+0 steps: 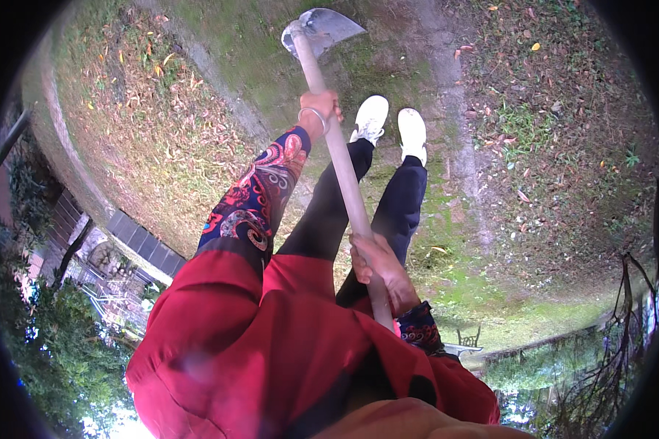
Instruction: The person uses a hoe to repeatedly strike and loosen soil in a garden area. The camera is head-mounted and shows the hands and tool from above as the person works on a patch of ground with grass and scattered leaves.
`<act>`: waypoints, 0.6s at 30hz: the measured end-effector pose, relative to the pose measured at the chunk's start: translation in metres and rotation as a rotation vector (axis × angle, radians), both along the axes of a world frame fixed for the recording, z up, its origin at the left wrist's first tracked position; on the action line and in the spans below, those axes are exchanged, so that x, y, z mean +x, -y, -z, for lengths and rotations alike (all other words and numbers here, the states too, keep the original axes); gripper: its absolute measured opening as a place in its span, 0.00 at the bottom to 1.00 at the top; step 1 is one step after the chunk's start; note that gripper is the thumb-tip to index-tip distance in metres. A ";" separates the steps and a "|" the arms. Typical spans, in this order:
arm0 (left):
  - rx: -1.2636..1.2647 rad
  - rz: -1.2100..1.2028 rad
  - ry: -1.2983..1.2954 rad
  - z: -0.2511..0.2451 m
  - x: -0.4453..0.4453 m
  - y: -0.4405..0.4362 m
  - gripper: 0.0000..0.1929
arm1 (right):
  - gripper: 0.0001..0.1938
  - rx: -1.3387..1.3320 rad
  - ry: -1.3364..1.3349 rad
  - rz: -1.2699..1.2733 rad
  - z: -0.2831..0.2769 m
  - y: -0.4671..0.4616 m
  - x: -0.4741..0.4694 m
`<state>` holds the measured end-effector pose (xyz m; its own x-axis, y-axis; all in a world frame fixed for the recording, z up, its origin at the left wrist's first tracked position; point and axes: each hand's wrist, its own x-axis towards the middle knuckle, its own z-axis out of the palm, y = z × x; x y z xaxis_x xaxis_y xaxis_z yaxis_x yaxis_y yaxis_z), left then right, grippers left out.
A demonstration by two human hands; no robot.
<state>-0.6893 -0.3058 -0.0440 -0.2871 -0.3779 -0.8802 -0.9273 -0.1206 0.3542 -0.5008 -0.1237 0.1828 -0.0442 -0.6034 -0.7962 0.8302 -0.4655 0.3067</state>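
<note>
A hoe with a long wooden handle (347, 170) slants across my body, its broad metal blade (332, 30) at the top of the view. My left hand (319, 107), with a bangle at the wrist, is closed around the handle's upper part, not far below the blade. Lower down, near my waist, my right hand (383, 269) grips the same handle. The handle's lower end passes in front of my red garment. Whether the blade touches the mossy ground (357, 71) cannot be told.
My white shoes (392, 126) stand on a mossy path. Pale edging strips (464, 131) run along it, with leaf-strewn grass (538, 142) beyond. Dark paving slabs (145, 241) lie at the left, a bench (468, 337) stands at the lower right, and bare branches (626, 313) hang near the right rim.
</note>
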 end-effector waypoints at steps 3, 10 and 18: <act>-0.002 0.012 0.113 0.008 0.024 -0.014 0.09 | 0.12 -0.063 0.079 0.083 -0.007 0.002 0.020; 0.120 0.103 0.180 -0.005 0.065 -0.046 0.06 | 0.13 -0.012 0.157 0.128 -0.031 -0.012 0.052; 0.056 0.229 0.072 0.016 0.038 -0.051 0.06 | 0.11 -0.002 0.009 0.285 0.003 0.005 0.072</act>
